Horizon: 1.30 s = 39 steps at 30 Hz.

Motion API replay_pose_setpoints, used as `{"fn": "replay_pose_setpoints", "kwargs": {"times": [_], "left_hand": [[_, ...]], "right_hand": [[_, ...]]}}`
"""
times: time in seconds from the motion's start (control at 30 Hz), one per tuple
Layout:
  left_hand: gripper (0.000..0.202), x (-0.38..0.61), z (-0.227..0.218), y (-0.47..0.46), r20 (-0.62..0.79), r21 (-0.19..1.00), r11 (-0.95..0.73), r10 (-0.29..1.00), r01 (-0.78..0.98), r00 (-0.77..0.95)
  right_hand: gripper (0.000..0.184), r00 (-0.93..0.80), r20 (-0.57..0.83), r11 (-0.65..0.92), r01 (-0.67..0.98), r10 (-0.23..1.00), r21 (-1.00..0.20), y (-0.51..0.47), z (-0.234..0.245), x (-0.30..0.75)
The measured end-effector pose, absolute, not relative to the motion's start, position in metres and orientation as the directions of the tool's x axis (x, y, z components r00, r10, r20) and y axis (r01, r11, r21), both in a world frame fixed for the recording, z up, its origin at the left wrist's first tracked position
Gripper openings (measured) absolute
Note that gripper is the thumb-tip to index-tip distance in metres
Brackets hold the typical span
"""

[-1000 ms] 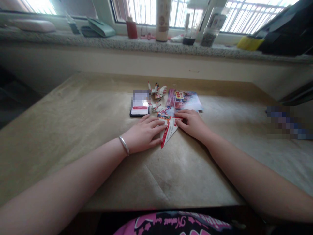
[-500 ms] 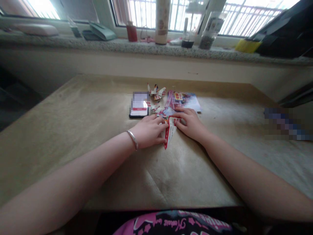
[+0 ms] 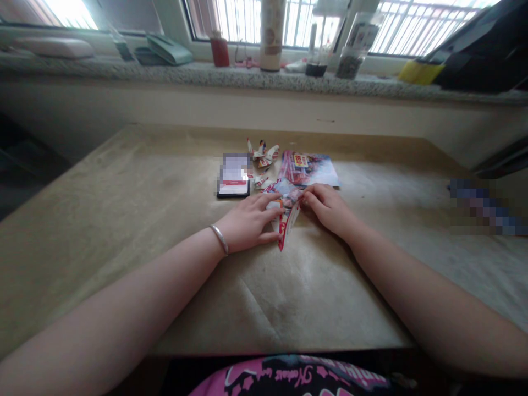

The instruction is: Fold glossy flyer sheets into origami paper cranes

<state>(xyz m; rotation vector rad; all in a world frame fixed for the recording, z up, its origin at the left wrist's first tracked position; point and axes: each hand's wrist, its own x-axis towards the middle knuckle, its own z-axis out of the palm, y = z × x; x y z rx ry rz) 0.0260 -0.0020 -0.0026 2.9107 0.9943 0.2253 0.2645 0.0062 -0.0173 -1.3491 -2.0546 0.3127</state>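
A folded piece of printed paper [image 3: 289, 198], white, red and blue, lies on the table between my hands. My left hand [image 3: 250, 220] rests over its left side, fingers spread and pressing it down. The right edge of the paper is pinched between thumb and fingers of my right hand [image 3: 325, 206], and that flap tilts up. Beyond them sits a folded paper figure [image 3: 264, 155] with pointed petals, with a smaller folded paper piece [image 3: 260, 182] in front of it. To their left lies a phone [image 3: 234, 175] with a lit screen.
A colourful printed leaflet [image 3: 315, 169] lies behind my right hand. The beige-covered table [image 3: 198, 297] reaches to a wall under a granite windowsill [image 3: 243, 77]. On the sill stand a red bottle [image 3: 219, 50], a tall cylinder [image 3: 271, 38] and a clear container [image 3: 355, 52].
My right hand has moved slightly right and gone from lying flat to pinching the paper's edge. The right flap has lifted. My left hand stays on the paper, its fingers spread wider.
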Motion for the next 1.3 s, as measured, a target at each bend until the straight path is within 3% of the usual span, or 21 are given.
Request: {"fn": "replay_pose_setpoints", "kwargs": {"times": [0.13, 0.4, 0.53, 0.7, 0.93, 1.1, 1.23, 1.3], "left_hand": [[0.057, 0.026, -0.003, -0.001, 0.13, 0.068, -0.796, 0.605, 0.602, 0.785], [0.047, 0.026, -0.002, -0.002, 0.15, -0.005, -0.844, 0.53, 0.537, 0.835], [0.045, 0.027, -0.003, -0.002, 0.183, -0.026, -0.857, 0.502, 0.515, 0.845], [0.041, 0.026, 0.0, -0.002, 0.237, -0.084, -0.862, 0.47, 0.5, 0.85], [0.033, 0.028, 0.012, -0.013, 0.375, -0.135, -0.775, 0.537, 0.617, 0.756], [0.027, 0.026, 0.013, -0.016, 0.3, -0.09, -0.782, 0.57, 0.617, 0.765], [0.037, 0.022, 0.001, -0.008, 0.193, 0.055, -0.841, 0.538, 0.539, 0.821], [0.043, 0.02, -0.004, -0.006, 0.142, 0.059, -0.847, 0.531, 0.528, 0.836]], "right_hand": [[0.021, -0.338, 0.409, 0.516, 0.706, 0.848, -0.486, 0.001, -0.012, 0.271], [0.018, -0.608, 0.348, 0.697, 0.665, 0.713, -0.267, -0.013, -0.001, 0.284], [0.011, -0.629, 0.289, 0.692, 0.663, 0.722, -0.286, -0.017, 0.002, 0.283], [0.02, -0.646, 0.254, 0.692, 0.639, 0.72, -0.337, -0.019, 0.004, 0.281], [0.019, -0.671, 0.241, 0.709, 0.623, 0.702, -0.33, -0.017, 0.004, 0.285], [0.02, -0.67, 0.225, 0.704, 0.638, 0.707, -0.313, -0.018, 0.004, 0.285], [0.021, -0.676, 0.224, 0.71, 0.637, 0.702, -0.301, -0.018, 0.004, 0.285], [0.021, -0.675, 0.219, 0.707, 0.643, 0.704, -0.294, -0.018, 0.003, 0.286]]}}
